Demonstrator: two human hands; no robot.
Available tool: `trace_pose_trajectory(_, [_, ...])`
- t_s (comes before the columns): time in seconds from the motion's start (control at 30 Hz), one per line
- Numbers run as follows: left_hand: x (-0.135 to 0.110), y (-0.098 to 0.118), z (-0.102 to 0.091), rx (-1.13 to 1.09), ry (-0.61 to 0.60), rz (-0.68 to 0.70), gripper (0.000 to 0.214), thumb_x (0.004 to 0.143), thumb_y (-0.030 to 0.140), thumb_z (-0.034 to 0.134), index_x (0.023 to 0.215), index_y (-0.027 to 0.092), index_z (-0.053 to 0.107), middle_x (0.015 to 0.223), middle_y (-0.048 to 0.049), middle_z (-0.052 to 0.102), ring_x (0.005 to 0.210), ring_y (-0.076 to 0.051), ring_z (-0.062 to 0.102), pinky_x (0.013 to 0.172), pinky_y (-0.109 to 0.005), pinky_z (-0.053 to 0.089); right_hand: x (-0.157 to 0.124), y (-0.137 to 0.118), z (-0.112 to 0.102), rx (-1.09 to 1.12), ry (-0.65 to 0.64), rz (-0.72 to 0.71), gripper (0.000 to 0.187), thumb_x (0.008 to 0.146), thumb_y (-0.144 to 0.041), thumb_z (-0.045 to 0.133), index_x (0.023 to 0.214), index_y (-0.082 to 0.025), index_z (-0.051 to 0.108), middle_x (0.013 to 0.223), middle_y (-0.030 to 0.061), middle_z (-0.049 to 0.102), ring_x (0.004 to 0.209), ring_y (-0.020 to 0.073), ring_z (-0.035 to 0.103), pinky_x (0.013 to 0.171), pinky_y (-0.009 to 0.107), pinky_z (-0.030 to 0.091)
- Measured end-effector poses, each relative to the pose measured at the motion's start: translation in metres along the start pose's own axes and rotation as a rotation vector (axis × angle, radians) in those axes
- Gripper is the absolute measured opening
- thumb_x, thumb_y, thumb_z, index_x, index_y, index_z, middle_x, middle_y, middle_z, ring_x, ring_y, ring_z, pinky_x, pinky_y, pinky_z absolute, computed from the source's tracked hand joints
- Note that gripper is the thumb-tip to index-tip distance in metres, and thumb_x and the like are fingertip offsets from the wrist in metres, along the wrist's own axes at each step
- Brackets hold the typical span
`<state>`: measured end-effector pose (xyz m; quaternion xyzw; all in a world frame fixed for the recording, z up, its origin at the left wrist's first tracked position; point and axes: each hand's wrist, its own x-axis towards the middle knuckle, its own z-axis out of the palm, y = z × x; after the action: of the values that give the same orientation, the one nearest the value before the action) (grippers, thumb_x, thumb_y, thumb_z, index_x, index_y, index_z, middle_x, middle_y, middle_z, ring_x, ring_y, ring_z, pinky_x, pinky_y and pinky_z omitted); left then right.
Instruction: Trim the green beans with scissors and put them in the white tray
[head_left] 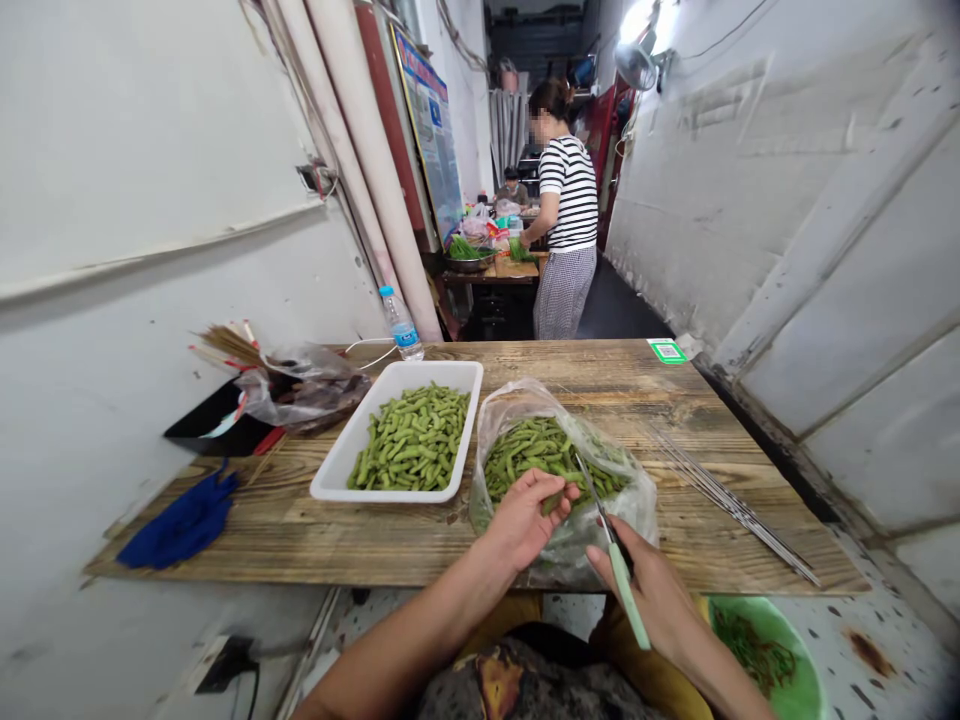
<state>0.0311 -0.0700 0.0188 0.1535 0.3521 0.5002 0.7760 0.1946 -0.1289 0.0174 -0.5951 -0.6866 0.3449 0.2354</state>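
Note:
My left hand (525, 515) is over the near side of a clear plastic bag (637, 500) full of green soybean pods (529, 450). Its thumb and fingers pinch a pod, mostly hidden by the fingers. In my right hand (664, 590) is a pair of scissors (624, 592) with pale green and dark handles. The narrow blades point up and away over the bag, close to my left fingertips; I cannot tell whether they are apart. Left of the bag, a white plastic tray (321, 488) holds a heap of trimmed-looking pods (416, 440).
Metal skewers (735, 505) lie on the wooden table (720, 400) at right. At left are a blue cloth (180, 520), a black container (199, 415) with sticks, and a water bottle (403, 328). A green basin (799, 660) stands below. Beyond, a person (570, 200) handles greens.

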Motion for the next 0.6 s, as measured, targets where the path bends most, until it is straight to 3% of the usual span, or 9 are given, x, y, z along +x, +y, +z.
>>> trace_pose_trajectory(0.3, [-0.005,-0.007,0.002,-0.025,-0.011,0.009,0.027,0.059,0.01,0.075,0.058,0.013,0.048,0.067,-0.0023,0.062,0.069,-0.009,0.061,0.062,-0.015,0.046,0.001,-0.002,0.004,0.02,0.025,-0.028,0.046,0.087,-0.048,0.045,0.119,-0.016,0.053,0.105,0.0115,0.068,0.093,0.0241,0.064,0.083,0.033,0.048])
trace_pose_trajectory(0.5, [-0.009,-0.016,0.002,-0.055,0.004,-0.03,0.025,0.058,0.01,0.075,0.059,0.013,0.05,0.073,-0.0048,0.065,0.069,-0.008,0.06,0.063,-0.015,0.046,0.001,-0.003,0.008,0.161,-0.027,-0.057,0.042,0.089,-0.044,0.043,0.12,-0.017,0.052,0.107,0.0093,0.067,0.094,0.0215,0.063,0.086,0.03,0.047])
trace_pose_trajectory(0.6, [-0.01,-0.021,-0.001,-0.05,-0.006,-0.03,0.025,0.058,0.011,0.075,0.06,0.013,0.05,0.076,-0.005,0.066,0.067,-0.008,0.059,0.064,-0.016,0.046,0.003,0.003,0.011,0.179,-0.042,-0.055,0.04,0.088,-0.043,0.045,0.115,-0.016,0.056,0.095,0.0069,0.068,0.085,0.0203,0.063,0.078,0.028,0.048])
